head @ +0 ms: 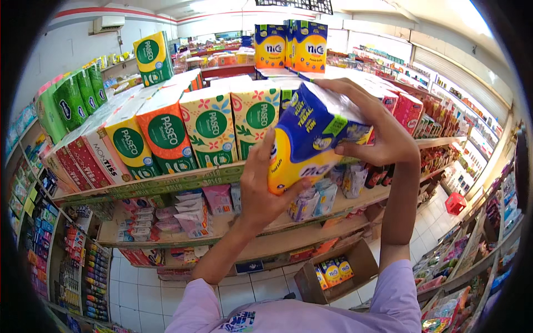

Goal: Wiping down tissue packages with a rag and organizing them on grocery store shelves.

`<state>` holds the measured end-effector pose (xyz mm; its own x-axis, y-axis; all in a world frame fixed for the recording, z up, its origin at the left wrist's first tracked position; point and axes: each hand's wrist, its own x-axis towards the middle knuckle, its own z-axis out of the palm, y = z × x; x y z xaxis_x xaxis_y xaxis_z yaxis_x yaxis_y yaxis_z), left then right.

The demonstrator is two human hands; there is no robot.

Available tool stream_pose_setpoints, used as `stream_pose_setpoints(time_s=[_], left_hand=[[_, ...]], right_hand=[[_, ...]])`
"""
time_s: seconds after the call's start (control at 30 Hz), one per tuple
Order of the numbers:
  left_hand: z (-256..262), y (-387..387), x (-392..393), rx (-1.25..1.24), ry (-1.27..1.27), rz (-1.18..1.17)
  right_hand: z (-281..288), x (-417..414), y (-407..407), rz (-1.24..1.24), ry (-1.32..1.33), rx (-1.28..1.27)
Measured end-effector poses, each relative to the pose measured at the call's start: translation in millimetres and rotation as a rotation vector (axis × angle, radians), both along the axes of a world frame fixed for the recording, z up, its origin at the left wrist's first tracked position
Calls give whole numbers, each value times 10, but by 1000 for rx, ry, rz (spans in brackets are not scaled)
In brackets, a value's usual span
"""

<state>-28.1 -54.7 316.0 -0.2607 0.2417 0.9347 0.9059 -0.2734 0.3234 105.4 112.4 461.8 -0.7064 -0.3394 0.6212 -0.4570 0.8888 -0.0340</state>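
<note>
A blue and yellow Nice tissue pack (310, 133) is held tilted between my two hands, in front of the top shelf. My left hand (266, 187) grips its lower left side, thumb across the lower front. My right hand (374, 120) holds its upper right side, fingers over the top and thumb on the face. Behind it, more Nice packs (309, 45) stand upright on top of the tissue row. Left of it, Paseo tissue packs (210, 125) stand side by side along the shelf edge. Below, an open cardboard box (310, 283) on the floor holds several Nice packs (333, 272).
Montiss packs (98, 154) and green Nellia-like packs (75, 100) fill the shelf's left end. Lower shelves (166, 239) carry small wrapped packs. Stocked racks (458, 266) stand close at the right and left. A red stool (456, 204) sits on the tiled floor at the far right.
</note>
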Motion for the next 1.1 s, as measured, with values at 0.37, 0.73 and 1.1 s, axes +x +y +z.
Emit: stream_pose_setpoints(time_s=[0.37,0.73,1.1], left_hand=[[462,250,-753,303,223,416],[-46,401,-1222,-93,320,858],[-119,441,-1259,-144,324,881]], right_hand=[[1302,-900,400,108,160,125],[1660,-2350,889,-589,146,486],[1442,-2915,1149,-638,-103,402]])
